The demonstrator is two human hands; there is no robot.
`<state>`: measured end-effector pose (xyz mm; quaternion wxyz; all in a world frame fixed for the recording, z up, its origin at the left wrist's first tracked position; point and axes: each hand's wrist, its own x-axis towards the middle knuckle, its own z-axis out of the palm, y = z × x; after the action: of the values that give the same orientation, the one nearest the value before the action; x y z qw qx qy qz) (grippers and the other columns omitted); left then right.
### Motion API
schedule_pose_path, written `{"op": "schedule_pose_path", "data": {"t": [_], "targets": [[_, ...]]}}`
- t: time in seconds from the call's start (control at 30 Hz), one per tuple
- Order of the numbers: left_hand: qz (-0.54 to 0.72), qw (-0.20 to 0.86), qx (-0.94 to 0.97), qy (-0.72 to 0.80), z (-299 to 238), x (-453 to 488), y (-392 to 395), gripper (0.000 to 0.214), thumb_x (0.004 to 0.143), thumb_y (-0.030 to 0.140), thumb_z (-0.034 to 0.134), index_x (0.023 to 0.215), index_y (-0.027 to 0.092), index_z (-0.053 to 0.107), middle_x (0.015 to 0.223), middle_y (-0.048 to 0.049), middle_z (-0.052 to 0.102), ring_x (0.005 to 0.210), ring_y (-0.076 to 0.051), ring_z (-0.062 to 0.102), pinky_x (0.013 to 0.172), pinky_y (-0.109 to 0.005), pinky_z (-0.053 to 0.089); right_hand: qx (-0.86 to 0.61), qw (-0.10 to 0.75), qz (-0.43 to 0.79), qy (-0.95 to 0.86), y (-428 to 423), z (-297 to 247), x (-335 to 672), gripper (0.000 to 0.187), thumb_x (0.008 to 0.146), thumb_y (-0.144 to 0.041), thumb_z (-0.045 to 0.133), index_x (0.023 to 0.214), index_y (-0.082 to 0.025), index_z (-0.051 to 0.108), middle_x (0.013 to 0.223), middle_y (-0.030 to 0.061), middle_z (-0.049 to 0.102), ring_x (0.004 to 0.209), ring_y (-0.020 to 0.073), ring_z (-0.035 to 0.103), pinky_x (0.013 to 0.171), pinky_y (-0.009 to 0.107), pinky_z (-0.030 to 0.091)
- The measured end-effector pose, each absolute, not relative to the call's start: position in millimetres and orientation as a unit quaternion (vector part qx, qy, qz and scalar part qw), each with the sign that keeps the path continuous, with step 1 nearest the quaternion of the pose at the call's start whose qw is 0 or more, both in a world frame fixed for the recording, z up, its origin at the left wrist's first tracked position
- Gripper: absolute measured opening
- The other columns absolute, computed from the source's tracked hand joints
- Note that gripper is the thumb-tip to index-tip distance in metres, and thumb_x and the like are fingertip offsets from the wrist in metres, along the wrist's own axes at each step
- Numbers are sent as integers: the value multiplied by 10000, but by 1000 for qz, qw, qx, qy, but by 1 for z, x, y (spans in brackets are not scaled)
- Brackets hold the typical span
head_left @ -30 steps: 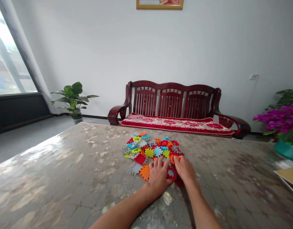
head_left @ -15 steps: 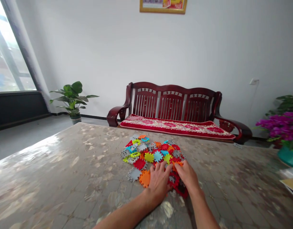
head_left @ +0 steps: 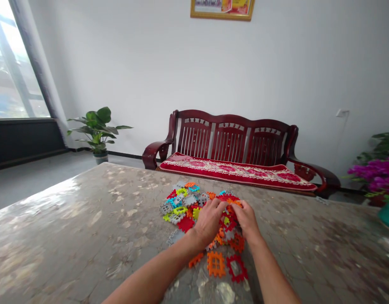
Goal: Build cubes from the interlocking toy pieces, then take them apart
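Several interlocking plastic tiles with toothed edges lie heaped in a loose pile (head_left: 181, 210) on the table, in red, orange, grey, blue and lime green. My left hand (head_left: 210, 217) reaches over the middle of the pile, fingers stretched forward and close together, palm down. At the pile's right side, my right hand (head_left: 247, 218) has its fingertips against tiles, beside an orange tile (head_left: 235, 203). Both hands are open; what lies under their fingertips is partly hidden. Nearer me are an orange window tile (head_left: 216, 264) and a red frame tile (head_left: 237, 268).
A patterned cover lies over the table (head_left: 86, 228). Beyond it stands a dark red wooden bench (head_left: 229, 139) with a red floral cushion (head_left: 238, 169). Purple flowers (head_left: 374, 175) in a teal pot (head_left: 388, 216) are at right, and a potted plant (head_left: 101, 128) at left.
Both hands have moved farther forward over the pile. Several tiles now lie closer to me, among them the orange window tile and red frame tile. The view has shifted slightly.
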<state>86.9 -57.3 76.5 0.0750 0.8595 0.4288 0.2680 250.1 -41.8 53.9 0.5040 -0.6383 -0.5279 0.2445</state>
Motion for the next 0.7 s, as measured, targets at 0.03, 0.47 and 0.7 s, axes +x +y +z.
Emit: {"op": "schedule_pose_path", "data": {"t": [0.03,0.47,0.7], "targets": [[273,69,859,429,80,84,-50,406,859,119,482,1226,288,526,1171,-39,568,1092,-213,497,956,-330,428,-629,507,258,-530,-35,58,246,409,798,-554,574,923,-173,653,814,34,710,759,216,634,639,282,498],[248,95,820,506,77,37,1,502,832,40,435,1268,277,516,1242,-79,526,1127,-223,515,988,-387,437,-658,431,234,-571,14,63,226,372,915,-393,586,1213,-171,573,1233,70,583,1044,235,600,870,430,531],[295,55,839,454,73,11,-51,415,855,89,449,1233,234,538,1312,-84,518,1260,-232,439,1095,-428,354,-699,358,127,-606,-34,59,269,257,891,-315,479,992,-210,691,1055,72,684,1009,211,612,883,306,456]]}}
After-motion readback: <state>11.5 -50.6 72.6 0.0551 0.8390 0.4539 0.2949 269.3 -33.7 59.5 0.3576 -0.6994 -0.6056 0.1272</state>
